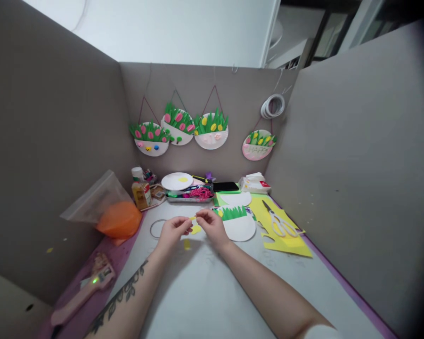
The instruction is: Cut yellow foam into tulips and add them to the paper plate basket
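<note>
Pressing lightly should avoid creasing the yellow paper (193, 218) gripped by left hand (175, 230) and right hand (212, 228) fingers (184, 221), the surface (194, 292) beneath them.

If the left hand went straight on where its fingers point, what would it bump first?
Probably the right hand, just across the small yellow piece held between them, though depth is unclear.

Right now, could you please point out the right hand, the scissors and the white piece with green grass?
Right hand (212, 227), head view: back of the hand.
Scissors (274, 218), head view: white handles, near the blades.
White piece (240, 229), head view: its bare lower part.
</note>
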Tool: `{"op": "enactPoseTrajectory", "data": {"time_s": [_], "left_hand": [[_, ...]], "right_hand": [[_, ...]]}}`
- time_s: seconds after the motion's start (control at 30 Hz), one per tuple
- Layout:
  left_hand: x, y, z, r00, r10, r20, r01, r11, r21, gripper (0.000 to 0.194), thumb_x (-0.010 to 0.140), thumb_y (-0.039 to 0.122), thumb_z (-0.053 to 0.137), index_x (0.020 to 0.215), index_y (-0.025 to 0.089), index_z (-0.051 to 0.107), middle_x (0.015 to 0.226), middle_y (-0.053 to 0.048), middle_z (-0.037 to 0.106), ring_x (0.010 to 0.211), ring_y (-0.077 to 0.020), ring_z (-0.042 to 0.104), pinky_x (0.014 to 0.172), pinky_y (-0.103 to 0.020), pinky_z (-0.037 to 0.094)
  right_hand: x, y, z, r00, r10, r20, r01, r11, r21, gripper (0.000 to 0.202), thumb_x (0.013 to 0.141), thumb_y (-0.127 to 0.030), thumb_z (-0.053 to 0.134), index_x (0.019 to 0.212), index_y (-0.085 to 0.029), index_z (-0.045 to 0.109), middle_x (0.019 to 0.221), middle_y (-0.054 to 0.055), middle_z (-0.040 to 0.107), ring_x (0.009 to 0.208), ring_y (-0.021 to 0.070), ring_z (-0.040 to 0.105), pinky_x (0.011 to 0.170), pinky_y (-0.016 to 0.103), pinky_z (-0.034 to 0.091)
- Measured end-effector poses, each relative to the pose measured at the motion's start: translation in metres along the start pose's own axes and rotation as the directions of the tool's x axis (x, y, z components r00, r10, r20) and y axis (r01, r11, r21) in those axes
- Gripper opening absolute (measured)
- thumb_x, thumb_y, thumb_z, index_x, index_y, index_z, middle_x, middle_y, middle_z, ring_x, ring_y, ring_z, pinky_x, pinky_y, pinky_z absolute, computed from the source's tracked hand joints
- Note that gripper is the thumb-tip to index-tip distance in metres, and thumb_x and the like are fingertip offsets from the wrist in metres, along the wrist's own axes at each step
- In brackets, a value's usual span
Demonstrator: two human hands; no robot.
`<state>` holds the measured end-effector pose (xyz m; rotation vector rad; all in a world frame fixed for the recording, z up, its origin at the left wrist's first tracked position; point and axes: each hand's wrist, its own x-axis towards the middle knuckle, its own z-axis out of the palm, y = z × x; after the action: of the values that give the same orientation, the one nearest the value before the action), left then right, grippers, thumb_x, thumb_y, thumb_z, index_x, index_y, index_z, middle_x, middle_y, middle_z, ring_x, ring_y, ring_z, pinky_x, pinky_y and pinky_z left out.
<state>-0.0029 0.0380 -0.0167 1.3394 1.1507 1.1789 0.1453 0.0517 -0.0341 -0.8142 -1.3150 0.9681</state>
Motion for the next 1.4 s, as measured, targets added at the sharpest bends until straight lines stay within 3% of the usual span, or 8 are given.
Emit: {"op": "enactPoseTrajectory", "data": {"time_s": [0.2, 0.5, 0.77, 1.07, 1.4], "left_hand": [[-0.001, 0.001, 0.003, 1.000, -0.008, 0.019, 0.009, 0.999, -0.034, 0.032, 0.066, 0.042, 0.066, 0.076, 0.012, 0.065, 0.065, -0.005, 0.066, 0.059, -0.0143, 0.062, 0.055, -0.024, 0.049], [-0.006, 0.004, 0.004, 0.984, 0.179, 0.021, -0.180, 0.975, 0.131, 0.029, 0.072, 0.042, 0.059, 0.076, 0.014, 0.065, 0.065, -0.003, 0.062, 0.058, -0.0125, 0.056, 0.053, -0.023, 0.047], [-0.011, 0.008, 0.008, 0.974, 0.224, -0.032, -0.213, 0.956, 0.202, 0.026, 0.074, 0.038, 0.057, 0.078, 0.015, 0.067, 0.058, -0.001, 0.059, 0.053, -0.0114, 0.052, 0.050, -0.020, 0.042], [-0.013, 0.011, 0.007, 0.979, 0.199, -0.050, -0.188, 0.966, 0.177, 0.023, 0.075, 0.035, 0.056, 0.077, 0.014, 0.066, 0.059, -0.001, 0.060, 0.054, -0.0117, 0.053, 0.052, -0.021, 0.043], [-0.014, 0.010, 0.008, 0.980, 0.191, -0.060, -0.178, 0.967, 0.180, 0.024, 0.074, 0.037, 0.057, 0.074, 0.014, 0.065, 0.055, 0.000, 0.058, 0.052, -0.0113, 0.053, 0.050, -0.020, 0.041]], "right_hand": [[0.000, -0.001, -0.001, 1.000, 0.016, 0.012, -0.015, 0.996, -0.090, 0.009, 0.070, -0.025, 0.062, 0.075, -0.019, 0.065, 0.072, 0.002, 0.062, 0.068, 0.0148, 0.056, 0.065, 0.027, 0.046], [0.000, -0.003, 0.002, 0.999, 0.037, 0.016, -0.036, 0.997, -0.075, 0.010, 0.070, -0.028, 0.061, 0.072, -0.018, 0.063, 0.066, 0.001, 0.060, 0.061, 0.0131, 0.053, 0.058, 0.025, 0.043], [-0.003, -0.011, 0.006, 0.999, 0.036, 0.035, -0.034, 0.997, -0.064, 0.010, 0.071, -0.028, 0.060, 0.069, -0.018, 0.059, 0.064, 0.000, 0.057, 0.060, 0.0129, 0.051, 0.057, 0.024, 0.042], [-0.004, -0.008, 0.004, 0.999, 0.034, 0.030, -0.033, 0.999, -0.016, 0.012, 0.074, -0.031, 0.058, 0.074, -0.019, 0.060, 0.064, -0.001, 0.056, 0.058, 0.0124, 0.050, 0.056, 0.024, 0.041], [-0.007, -0.005, 0.004, 0.999, -0.042, 0.026, 0.046, 0.985, -0.165, 0.014, 0.076, -0.032, 0.056, 0.071, -0.018, 0.058, 0.067, 0.000, 0.055, 0.063, 0.0130, 0.051, 0.059, 0.025, 0.042]]}}
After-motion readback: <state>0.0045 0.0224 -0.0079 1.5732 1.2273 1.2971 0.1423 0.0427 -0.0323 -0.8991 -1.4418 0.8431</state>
